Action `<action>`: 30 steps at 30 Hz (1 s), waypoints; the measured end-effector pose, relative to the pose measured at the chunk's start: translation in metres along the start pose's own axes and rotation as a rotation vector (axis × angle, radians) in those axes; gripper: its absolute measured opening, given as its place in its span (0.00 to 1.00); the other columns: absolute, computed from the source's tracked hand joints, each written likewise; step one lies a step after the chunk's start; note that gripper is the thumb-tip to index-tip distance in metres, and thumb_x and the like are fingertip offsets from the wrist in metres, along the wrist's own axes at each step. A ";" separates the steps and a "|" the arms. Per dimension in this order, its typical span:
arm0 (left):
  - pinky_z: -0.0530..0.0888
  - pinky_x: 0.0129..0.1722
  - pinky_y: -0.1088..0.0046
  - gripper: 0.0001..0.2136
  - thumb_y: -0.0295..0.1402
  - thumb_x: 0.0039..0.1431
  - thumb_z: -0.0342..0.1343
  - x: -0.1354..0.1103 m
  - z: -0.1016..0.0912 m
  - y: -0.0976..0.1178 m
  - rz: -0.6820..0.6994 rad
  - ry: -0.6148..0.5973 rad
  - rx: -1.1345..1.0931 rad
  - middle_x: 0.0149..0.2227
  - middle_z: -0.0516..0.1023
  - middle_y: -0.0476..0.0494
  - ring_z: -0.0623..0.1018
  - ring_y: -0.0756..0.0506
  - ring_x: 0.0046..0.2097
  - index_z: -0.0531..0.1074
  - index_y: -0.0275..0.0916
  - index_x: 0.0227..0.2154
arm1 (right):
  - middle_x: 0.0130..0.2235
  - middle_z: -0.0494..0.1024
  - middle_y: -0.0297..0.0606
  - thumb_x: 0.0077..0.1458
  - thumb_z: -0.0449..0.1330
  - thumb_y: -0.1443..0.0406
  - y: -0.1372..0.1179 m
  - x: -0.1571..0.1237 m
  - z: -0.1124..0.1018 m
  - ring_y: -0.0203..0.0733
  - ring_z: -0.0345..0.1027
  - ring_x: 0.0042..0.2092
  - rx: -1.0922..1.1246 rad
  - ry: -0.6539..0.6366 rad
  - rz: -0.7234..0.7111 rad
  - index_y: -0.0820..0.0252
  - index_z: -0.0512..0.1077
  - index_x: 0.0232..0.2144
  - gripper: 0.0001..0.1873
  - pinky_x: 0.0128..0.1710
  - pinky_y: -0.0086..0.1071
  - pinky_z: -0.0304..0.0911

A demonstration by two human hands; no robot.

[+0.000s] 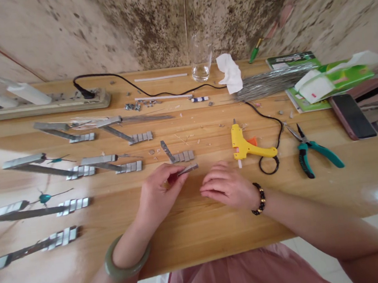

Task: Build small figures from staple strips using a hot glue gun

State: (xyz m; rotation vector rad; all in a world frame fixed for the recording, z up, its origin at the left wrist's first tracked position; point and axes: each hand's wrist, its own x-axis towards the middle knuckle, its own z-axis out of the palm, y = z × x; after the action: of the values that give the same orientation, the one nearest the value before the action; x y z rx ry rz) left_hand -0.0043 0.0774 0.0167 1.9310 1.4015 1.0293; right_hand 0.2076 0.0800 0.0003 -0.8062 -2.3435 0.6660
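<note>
Between thumb and fingers, my left hand (162, 191) pinches a small flat grey strip (189, 169). Its other end is hidden in the fingers. My right hand (229, 186) rests just right of the strip, apart from it, its fingers curled together; whether anything is inside them is hidden. Just beyond my left hand stands a short grey angled piece (167, 152) joined to a row of grey blocks (183, 156). A yellow glue gun (243, 144) lies on its side beyond my right hand. Farther right are teal-handled pliers (307, 147) with their handles spread.
Several grey angled pieces with block feet (74, 172) stand at left. A power strip (66, 104), a drinking glass (200, 63), a tissue (230, 74), a wire bundle (270, 83) and green packets (341, 78) line the back. A phone (353, 117) lies at right; a black cord (157, 94) crosses the table.
</note>
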 end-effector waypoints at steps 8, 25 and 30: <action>0.72 0.30 0.74 0.06 0.31 0.56 0.57 0.000 0.001 -0.001 -0.050 -0.011 0.013 0.32 0.78 0.46 0.75 0.49 0.33 0.76 0.40 0.36 | 0.21 0.69 0.31 0.62 0.52 0.60 -0.002 -0.001 -0.006 0.35 0.61 0.26 0.053 0.057 -0.029 0.57 0.65 0.20 0.18 0.37 0.35 0.58; 0.76 0.31 0.73 0.12 0.36 0.53 0.60 -0.006 0.005 -0.004 -0.207 -0.180 -0.177 0.34 0.80 0.44 0.78 0.48 0.32 0.77 0.40 0.40 | 0.45 0.71 0.40 0.57 0.58 0.65 -0.001 -0.002 0.003 0.41 0.68 0.43 0.101 0.174 0.194 0.55 0.64 0.49 0.16 0.46 0.38 0.68; 0.77 0.31 0.72 0.15 0.38 0.52 0.61 -0.008 0.008 -0.004 -0.246 -0.252 -0.236 0.33 0.81 0.44 0.79 0.47 0.31 0.76 0.39 0.42 | 0.44 0.73 0.41 0.57 0.59 0.63 -0.001 -0.002 0.002 0.42 0.67 0.47 0.040 0.131 0.150 0.57 0.68 0.44 0.11 0.48 0.38 0.66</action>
State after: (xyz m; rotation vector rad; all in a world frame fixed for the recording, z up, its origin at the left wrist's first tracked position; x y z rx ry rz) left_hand -0.0015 0.0711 0.0070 1.6087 1.2741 0.7685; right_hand 0.2074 0.0774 -0.0019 -0.9840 -2.1616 0.6983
